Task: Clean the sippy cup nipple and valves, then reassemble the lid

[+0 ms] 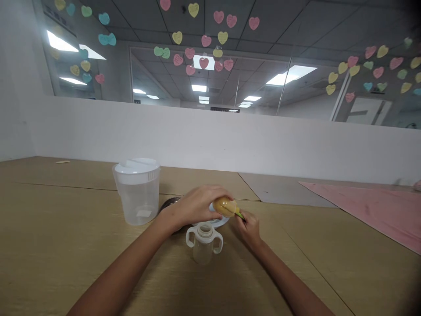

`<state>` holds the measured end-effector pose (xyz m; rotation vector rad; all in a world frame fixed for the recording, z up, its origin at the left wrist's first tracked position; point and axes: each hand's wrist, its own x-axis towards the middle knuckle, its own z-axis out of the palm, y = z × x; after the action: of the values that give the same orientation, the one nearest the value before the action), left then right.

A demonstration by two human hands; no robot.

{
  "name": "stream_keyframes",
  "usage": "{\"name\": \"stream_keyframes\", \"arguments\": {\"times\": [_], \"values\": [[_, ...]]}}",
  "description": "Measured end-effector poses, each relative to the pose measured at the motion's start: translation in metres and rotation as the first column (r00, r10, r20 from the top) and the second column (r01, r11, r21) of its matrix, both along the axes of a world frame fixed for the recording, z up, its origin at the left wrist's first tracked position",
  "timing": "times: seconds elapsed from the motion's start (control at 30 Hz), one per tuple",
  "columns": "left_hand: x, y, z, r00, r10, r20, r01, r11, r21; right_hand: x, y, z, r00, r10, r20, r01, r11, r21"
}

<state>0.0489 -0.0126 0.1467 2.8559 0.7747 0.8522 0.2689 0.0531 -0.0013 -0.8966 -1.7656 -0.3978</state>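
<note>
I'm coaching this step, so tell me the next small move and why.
Perhaps turn the yellow-green stick gently with the right hand while the left hand steadies the amber rounded piece: the stick's tip appears to meet that piece, each hand grips its part, and the handled bottle stands open, unheld, nearer the camera.

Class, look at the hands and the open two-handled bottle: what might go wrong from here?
1. The left hand holds the rounded yellow piece while the right hand holds a thin yellow-green item at its end; an uneven pull might let the piece slip.
2. The open bottle stands upright near both hands, so a careless movement might tip it.
</note>
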Motion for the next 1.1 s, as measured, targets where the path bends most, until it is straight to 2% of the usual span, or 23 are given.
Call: {"name": "stream_keyframes", "arguments": {"times": [0.17, 0.4, 0.53, 0.8, 1.1], "values": [[-0.004, 0.0, 0.002, 1.0, 0.007, 0.014, -0.007, 1.0, 0.018, 0.003, 0.004, -0.002, 1.0, 0.017, -0.01, -0.017, 1.0, -0.025], [0.012, -0.002, -0.007, 0.999, -0.035, 0.041, 0.036, 0.999, -0.024, -0.001, -0.003, 0.002, 0.999, 0.029, -0.041, -0.029, 1.0, -0.006], [0.014, -0.004, -0.007, 0.996, -0.037, 0.076, 0.04, 0.999, -0.033, -0.001, -0.006, 0.007, 0.998, 0.035, -0.044, -0.036, 0.999, -0.008], [0.01, -0.005, -0.004, 0.982, 0.036, 0.186, -0.027, 0.998, -0.048, -0.005, -0.011, 0.01, 0.997, 0.033, -0.067, -0.03, 0.999, 0.039], [0.012, -0.007, -0.004, 0.976, 0.088, 0.2, -0.065, 0.991, -0.118, -0.006, -0.013, 0.011, 0.998, 0.028, -0.058, -0.025, 0.998, 0.062]]}}
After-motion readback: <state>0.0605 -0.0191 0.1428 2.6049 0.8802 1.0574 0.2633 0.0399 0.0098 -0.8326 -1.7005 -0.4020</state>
